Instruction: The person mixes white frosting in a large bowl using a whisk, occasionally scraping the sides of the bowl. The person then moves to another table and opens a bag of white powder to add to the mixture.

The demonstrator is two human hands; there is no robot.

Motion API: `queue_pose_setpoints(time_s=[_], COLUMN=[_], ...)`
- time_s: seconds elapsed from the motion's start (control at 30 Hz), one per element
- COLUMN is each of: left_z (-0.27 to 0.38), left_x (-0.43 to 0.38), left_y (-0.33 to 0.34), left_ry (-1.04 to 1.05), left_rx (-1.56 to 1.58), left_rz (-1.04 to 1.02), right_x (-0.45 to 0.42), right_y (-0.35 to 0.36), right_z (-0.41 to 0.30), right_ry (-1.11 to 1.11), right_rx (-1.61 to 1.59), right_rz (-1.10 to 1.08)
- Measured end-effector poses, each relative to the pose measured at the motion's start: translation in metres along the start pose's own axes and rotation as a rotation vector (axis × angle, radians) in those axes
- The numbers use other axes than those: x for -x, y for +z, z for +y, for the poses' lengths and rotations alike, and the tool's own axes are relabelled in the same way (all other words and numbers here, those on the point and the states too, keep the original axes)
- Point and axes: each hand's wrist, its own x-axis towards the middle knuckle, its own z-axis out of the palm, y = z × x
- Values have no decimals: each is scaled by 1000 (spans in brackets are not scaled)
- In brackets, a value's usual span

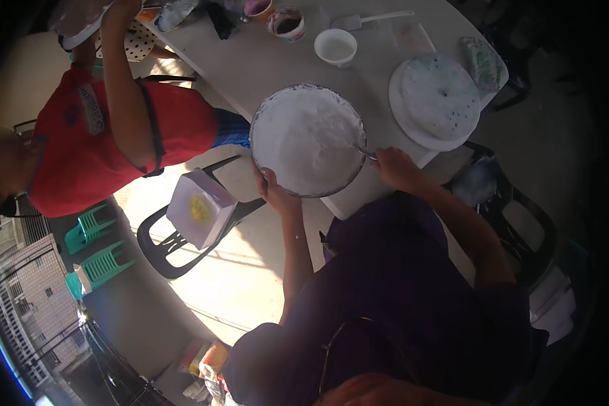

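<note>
A large round bowl (pixel 258 167), coated inside with a white creamy mixture (pixel 304 139), is at the table's near edge. My left hand (pixel 278 194) holds it from the near left side, thumb at the rim. In my right hand (pixel 397 166) is the handle of a metal utensil (pixel 364 151). The utensil's working end lies in the mixture, so I cannot tell whether it is a spoon or a spatula. Right of the bowl, a round, pale, frosted cake-like form (pixel 439 96) with bluish tints and dark spots rests on a white round board (pixel 402 124).
Farther back on the table (pixel 223 66) are a white bowl (pixel 335 46), a cup with dark contents (pixel 286 24) and a white spatula (pixel 347 22). A person in red (pixel 101 137) stands at left. A black chair (pixel 152 248) bears a pale box (pixel 200 208); another chair (pixel 530 228) stands at right.
</note>
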Motion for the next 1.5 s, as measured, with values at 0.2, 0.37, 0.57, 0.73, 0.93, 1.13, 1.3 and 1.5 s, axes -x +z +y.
queue_pose_setpoints(time_s=[0.2,0.37,0.57,0.73,0.93,1.13,1.3,1.5], left_z=[-31,-39,-33,-11,-12,-24,-7,159], left_x=[17,27,6,-11,-41,-39,-33,11], left_y=[-43,-50,-80,-67,-59,-65,-54,-19], left_ry=[-212,-140,-92,-86,86,-51,-121,272], left_rx=[122,-39,-128,-451,-1047,-852,-899,-731], left_rz=[164,198,190,168,24,59,-38,-198], right_x=[2,-5,0,4,3,7,13,17], right_y=[-7,-1,-17,-19,-22,-19,-12,-7], right_z=[8,22,30,46,46,55,55,54], right_ry=[-126,-204,-299,-300,-332,-276,-270,-234], right_rx=[5,29,-66,-137,42,82,13,10], right_rz=[-18,62,160,124,128,112,180,205])
